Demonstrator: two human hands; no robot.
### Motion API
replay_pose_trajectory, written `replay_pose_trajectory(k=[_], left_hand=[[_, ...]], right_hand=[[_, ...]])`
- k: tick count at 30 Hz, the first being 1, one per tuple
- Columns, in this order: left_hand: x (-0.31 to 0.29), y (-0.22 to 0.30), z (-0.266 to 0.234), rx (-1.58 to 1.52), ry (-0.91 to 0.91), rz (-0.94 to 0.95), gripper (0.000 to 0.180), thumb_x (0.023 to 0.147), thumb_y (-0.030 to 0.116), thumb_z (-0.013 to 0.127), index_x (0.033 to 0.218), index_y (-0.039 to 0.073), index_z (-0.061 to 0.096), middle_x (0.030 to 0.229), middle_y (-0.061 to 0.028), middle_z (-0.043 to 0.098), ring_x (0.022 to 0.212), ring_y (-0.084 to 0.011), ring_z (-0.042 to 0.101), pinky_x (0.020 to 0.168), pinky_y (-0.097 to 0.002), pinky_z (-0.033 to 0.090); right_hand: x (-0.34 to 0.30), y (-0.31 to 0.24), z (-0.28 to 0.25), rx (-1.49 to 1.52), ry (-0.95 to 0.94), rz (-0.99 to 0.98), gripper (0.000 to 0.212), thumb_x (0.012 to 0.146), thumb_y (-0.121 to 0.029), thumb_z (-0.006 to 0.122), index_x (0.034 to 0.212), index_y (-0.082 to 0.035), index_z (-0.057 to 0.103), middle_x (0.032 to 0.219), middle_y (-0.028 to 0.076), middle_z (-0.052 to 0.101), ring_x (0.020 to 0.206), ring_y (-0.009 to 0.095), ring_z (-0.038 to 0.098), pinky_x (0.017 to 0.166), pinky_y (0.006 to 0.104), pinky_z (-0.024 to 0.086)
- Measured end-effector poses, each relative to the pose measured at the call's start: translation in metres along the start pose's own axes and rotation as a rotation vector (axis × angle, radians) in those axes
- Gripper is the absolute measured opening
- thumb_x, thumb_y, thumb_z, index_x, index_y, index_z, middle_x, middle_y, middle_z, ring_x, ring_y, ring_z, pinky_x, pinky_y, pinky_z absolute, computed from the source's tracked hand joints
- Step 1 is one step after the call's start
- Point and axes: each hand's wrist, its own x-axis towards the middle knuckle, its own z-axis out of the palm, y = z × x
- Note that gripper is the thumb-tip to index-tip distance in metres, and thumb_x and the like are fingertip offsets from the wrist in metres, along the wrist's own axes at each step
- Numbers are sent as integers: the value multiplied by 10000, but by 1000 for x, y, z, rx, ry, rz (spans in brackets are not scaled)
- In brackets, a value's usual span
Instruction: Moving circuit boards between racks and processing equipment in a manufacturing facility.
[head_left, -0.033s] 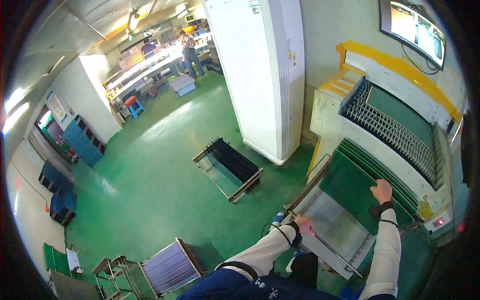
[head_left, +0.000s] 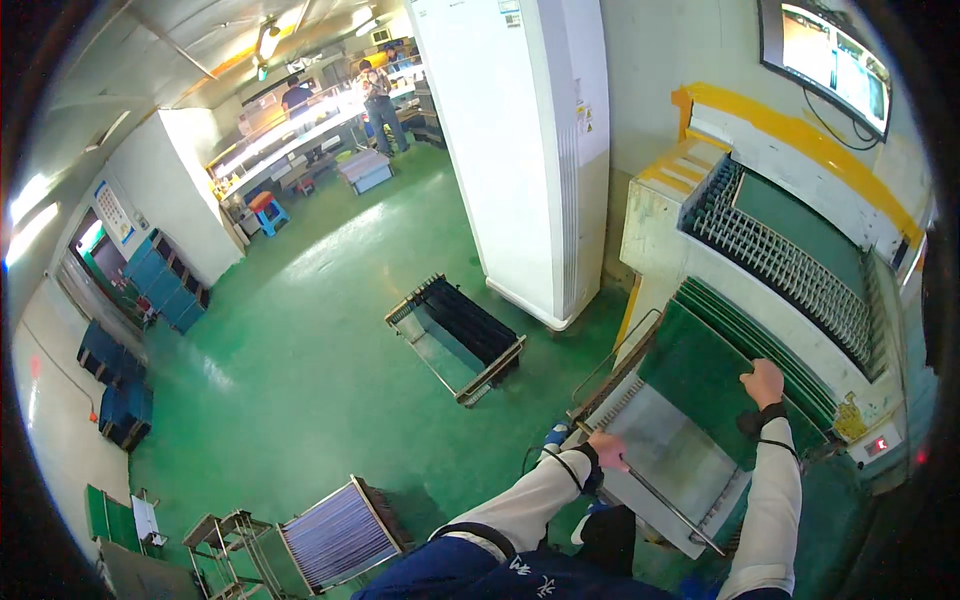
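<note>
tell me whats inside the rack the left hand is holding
Inside the rack, several green panels sit layered, the right hand at the front one's edge. That panel covers most of the faces behind it.

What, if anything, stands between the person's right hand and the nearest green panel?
Nothing visible: the right hand grips the nearest green panel by its edge. The left hand holds a metal bar, away from that edge.
</note>
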Motion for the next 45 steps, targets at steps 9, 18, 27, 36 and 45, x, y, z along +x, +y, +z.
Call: replay_pose_trajectory(k=[9,18,27,36,45], left_hand=[[3,-2,2,31,-24,12,422,664,535,647,826,148,691,825,-57,660,827,-272,616,778,-476,369],[6,-3,13,-12,88,28,385,617,515,673,768,161,693,746,-54,659,771,-273,621,785,-490,350],[6,-4,10,26,16,-22,385,630,506,662,795,159,694,773,-50,663,780,-269,615,738,-457,374],[0,-3,5,13,27,60,431,679,535,641,825,130,669,787,-94,635,821,-293,596,740,-444,365],[-2,1,-1,-15,-20,1,428,676,537,645,776,122,670,735,-78,631,767,-288,598,730,-440,348]], right_hand=[[-3,-8,-9,-16,-15,61,367,667,-270,711,931,-24,642,929,155,635,900,326,597,764,417,476],[0,-2,-6,18,-35,90,452,655,-257,728,1021,-14,621,994,172,627,943,327,591,799,413,467],[6,-7,-7,-24,-53,102,455,670,-272,719,1046,-34,625,1019,157,626,962,314,588,813,405,469],[4,-7,-6,-15,-42,104,462,666,-255,736,1051,-31,616,1027,154,622,970,314,583,827,402,460],[1,-12,-7,-28,-61,116,459,672,-267,736,1049,-35,615,1042,152,620,980,315,582,827,406,461]])
